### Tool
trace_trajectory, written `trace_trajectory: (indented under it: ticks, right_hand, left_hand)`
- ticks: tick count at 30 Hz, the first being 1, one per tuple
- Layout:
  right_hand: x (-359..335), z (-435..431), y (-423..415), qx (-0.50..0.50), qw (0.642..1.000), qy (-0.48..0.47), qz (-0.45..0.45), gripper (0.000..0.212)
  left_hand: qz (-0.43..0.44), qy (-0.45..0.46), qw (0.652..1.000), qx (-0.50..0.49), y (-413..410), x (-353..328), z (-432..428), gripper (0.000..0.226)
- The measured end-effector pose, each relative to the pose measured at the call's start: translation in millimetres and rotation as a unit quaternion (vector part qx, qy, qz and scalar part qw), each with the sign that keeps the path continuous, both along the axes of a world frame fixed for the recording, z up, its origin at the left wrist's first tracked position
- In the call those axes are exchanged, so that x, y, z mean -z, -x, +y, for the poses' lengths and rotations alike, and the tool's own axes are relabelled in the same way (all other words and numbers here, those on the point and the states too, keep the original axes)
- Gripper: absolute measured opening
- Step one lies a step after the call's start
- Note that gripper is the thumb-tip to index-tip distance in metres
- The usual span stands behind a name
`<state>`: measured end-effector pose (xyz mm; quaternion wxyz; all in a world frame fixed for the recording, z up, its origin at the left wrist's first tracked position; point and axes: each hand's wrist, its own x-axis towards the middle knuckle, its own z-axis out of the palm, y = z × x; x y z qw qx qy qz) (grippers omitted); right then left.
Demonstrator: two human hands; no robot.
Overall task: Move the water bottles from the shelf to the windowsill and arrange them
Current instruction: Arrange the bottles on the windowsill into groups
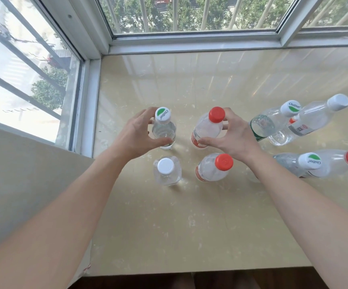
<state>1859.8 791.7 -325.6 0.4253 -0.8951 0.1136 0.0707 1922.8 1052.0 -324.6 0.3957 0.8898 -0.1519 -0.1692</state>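
Beige stone forms the windowsill [169,226], with window frames along its left and far edges. At the left, the left hand [135,134] curls around the green-cap bottle [164,130], thumb near its base on the near side and fingers behind its neck; the bottle stands upright in that grip. Just nearer the camera stands a white-cap bottle [167,171], untouched. To the right, the right hand [231,138] clasps the red-cap bottle [208,128], thumb across the label low down, fingers around the far side by the cap, so the bottle sits left of the palm. Below it a second red-cap bottle [213,167] stands free, close to the right wrist. Farther right, a cluster of four more bottles: a green-label bottle [273,122] and a tall white-cap bottle [315,117] at the back, another green-cap one [302,163] and a red-cap one [342,161] nearer. All stand on the sill.
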Motion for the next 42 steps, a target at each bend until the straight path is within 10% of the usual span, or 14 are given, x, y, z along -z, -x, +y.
trace_trajectory:
  ticks: [6, 14, 22, 42]
  right_hand:
    - [-27.7, -11.8, 6.0, -0.031, 0.998, 0.045, 0.032, 0.095]
    - [-123.3, -22.8, 42.0, -0.126, 0.960, 0.248, 0.033, 0.069]
    - [-189.0, -65.4, 105.6, -0.120, 0.907, 0.390, -0.108, 0.054]
    - [-107.0, -317.2, 92.8, -0.094, 0.974, 0.192, 0.070, 0.059]
  left_hand:
    - [-0.035, -0.122, 0.992, 0.005, 9.3, -31.3, 12.7, 0.079]
    - [-0.228, -0.294, 0.928, 0.031, 49.7, -136.1, 13.6, 0.069]
    - [-0.272, -0.285, 0.919, 0.040, 99.3, -193.4, -47.0, 0.061]
    - [-0.188, -0.315, 0.930, 0.015, 121.2, -120.5, -259.7, 0.060]
